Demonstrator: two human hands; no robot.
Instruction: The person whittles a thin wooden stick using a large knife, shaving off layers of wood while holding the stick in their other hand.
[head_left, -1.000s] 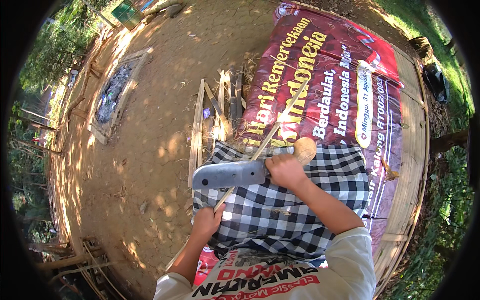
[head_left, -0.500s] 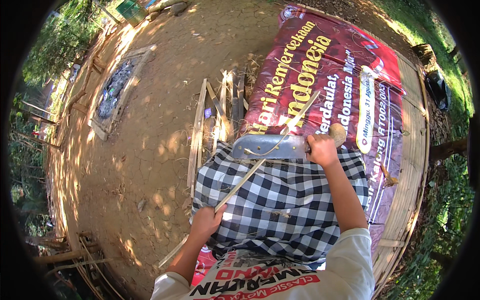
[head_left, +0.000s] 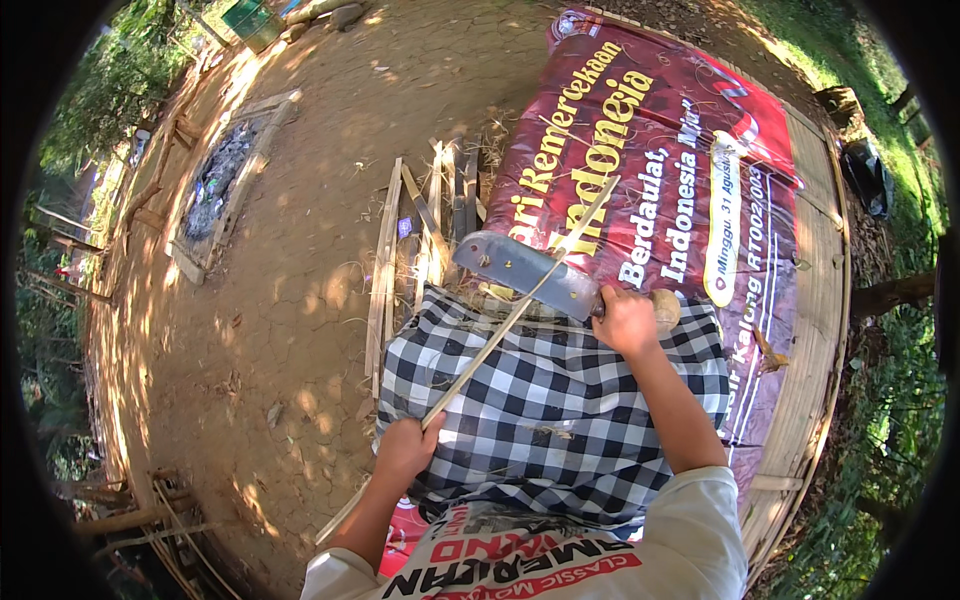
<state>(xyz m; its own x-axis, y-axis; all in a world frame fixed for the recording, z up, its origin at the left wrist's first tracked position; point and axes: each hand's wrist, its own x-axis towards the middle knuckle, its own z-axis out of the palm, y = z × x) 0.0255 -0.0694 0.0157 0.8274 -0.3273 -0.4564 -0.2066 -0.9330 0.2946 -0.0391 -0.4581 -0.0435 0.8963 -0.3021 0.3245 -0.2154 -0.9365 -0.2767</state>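
My left hand [head_left: 408, 447] is closed around a long, thin bamboo strip [head_left: 474, 367], which slants up and right over my lap. Its far end rests above the red banner. In my right hand [head_left: 630, 322] is a machete [head_left: 525, 272] with a broad dark blade and a rounded wooden handle [head_left: 667, 309]. The blade points left, tip slightly raised, and meets the strip about its middle; the exact contact is hard to make out. Beneath both lies a black-and-white checkered cloth [head_left: 560, 400] spread over my lap.
A printed red banner [head_left: 660, 210] covers the slatted bamboo platform [head_left: 815, 300] at the right. Several split bamboo pieces [head_left: 385, 270] lie left of it on cracked bare soil [head_left: 300, 330]. Farther left is a wood-framed ash pit [head_left: 215, 180]; a dark bag [head_left: 866, 178] lies far right.
The machete has tilted, its tip higher and its handle end lower. A curled shaving over the blade no longer shows there. My left hand keeps its hold on the strip, nearly still.
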